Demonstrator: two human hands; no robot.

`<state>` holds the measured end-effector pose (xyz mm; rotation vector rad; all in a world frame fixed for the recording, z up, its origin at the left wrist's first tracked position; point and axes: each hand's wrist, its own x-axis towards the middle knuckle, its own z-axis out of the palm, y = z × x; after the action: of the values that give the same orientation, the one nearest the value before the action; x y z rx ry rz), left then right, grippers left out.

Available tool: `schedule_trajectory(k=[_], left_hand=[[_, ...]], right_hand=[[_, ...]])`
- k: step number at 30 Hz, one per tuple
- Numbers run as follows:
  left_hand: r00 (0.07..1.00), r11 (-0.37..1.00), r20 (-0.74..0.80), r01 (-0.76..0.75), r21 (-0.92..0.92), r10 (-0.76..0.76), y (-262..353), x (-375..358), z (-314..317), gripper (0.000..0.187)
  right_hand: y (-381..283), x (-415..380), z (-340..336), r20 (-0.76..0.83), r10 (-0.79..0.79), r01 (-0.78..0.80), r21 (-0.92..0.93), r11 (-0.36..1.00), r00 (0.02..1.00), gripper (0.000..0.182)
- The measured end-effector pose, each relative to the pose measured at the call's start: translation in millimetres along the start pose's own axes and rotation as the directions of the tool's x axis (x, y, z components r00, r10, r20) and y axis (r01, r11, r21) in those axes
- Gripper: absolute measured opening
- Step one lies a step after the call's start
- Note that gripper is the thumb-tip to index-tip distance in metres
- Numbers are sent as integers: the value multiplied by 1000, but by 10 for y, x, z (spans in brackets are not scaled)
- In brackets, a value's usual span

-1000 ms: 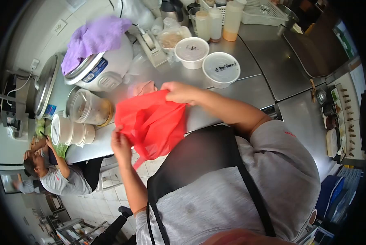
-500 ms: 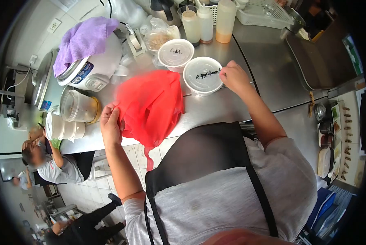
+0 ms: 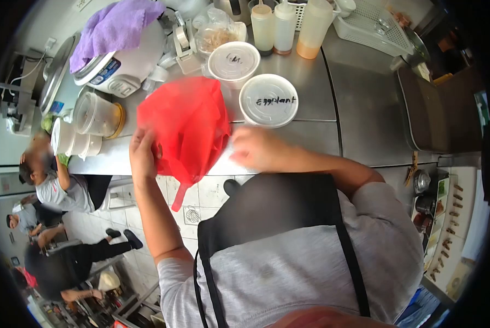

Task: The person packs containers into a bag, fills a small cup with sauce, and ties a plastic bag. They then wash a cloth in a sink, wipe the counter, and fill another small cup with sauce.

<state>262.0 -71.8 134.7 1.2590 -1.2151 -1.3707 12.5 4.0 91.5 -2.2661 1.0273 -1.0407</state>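
Note:
A red plastic bag hangs puffed out over the counter's front edge, with a handle loop dangling below. My left hand grips it at its left side, fingers closed on the plastic. My right hand is at the bag's right side, smeared by motion; its fingers cannot be made out, nor whether it touches the bag. Behind my right hand stands a round lidded tub marked "Eggplant". A second lidded tub with black writing is just behind it, to the left.
Along the back are squeeze bottles, a tape dispenser and a white basket. At left, a purple towel covers a rice cooker, near stacked tubs. Other people are at the left, beyond the counter.
My right hand has left the eggplant tub and swung left and down to the bag's side. The bag, with my left hand on it, has moved slightly left and up.

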Motion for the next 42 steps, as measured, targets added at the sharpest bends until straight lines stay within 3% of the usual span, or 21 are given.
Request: schedule_trajectory(k=[1,3,5,7,10,13,16,17,19,22,25,30,33,35,36,37,38,39,41,42], left_hand=[[1000,1000,1,-11,-20,11,36,-2,35,21],[999,997,10,-50,-51,51,186,25,98,20],[997,996,-4,-79,-31,79,272,22,131,20],[997,996,-21,-79,-42,78,298,18,164,20],[998,997,-11,-68,-48,68,310,28,258,18],[998,997,7,-69,19,69,349,42,264,17],[999,999,23,-49,20,48,339,48,159,19],[998,998,23,-65,-3,65,335,40,138,20],[995,995,14,-97,-37,98,393,-26,150,22],[994,993,38,-95,-71,98,488,-62,113,25],[994,993,57,-91,-76,96,620,-156,121,27],[999,998,10,-40,46,39,838,-251,340,29],[989,990,143,-61,130,43,900,-261,506,28],[962,961,240,-180,212,127,905,-342,773,27],[905,931,368,-303,202,215,827,-398,926,28],[857,896,491,-330,296,154,778,-550,1134,28],[792,847,604,-380,373,90,727,-703,1341,28],[661,877,711,-462,133,241,390,-766,1580,27],[579,872,815,-386,302,-26,18,-806,1802,30],[605,877,796,-397,271,27,130,-860,1762,32]], right_hand=[[-122,0,58,217,5,-24,83,996,976,22],[-291,4,-101,180,-87,119,-176,977,980,43],[74,-8,-285,-29,67,-72,-246,967,997,62],[308,-4,-600,-346,162,-322,-476,819,924,62],[936,-216,-388,-284,300,-412,-671,617,911,65],[935,-235,-402,-243,443,-488,-628,607,863,68],[1026,-348,-514,-453,475,-645,-380,663,754,65],[1029,-396,-562,-374,660,-740,-122,661,651,62],[970,-498,-597,-40,900,-836,354,419,434,58],[863,-630,-475,287,852,-642,763,73,437,54],[784,-626,-427,205,837,-529,840,116,508,54],[272,-406,-615,247,723,-499,853,154,645,57],[-7,-106,-490,283,622,-488,853,185,730,58],[-57,106,-290,297,551,-474,855,210,780,53],[43,192,-129,373,541,-520,842,143,754,40],[144,278,32,447,527,-565,822,78,723,28],[199,332,112,487,521,-587,809,34,701,27],[209,310,143,514,521,-603,798,1,682,26],[192,270,147,542,523,-620,784,-32,658,25],[170,252,126,549,521,-625,780,-38,654,25]])
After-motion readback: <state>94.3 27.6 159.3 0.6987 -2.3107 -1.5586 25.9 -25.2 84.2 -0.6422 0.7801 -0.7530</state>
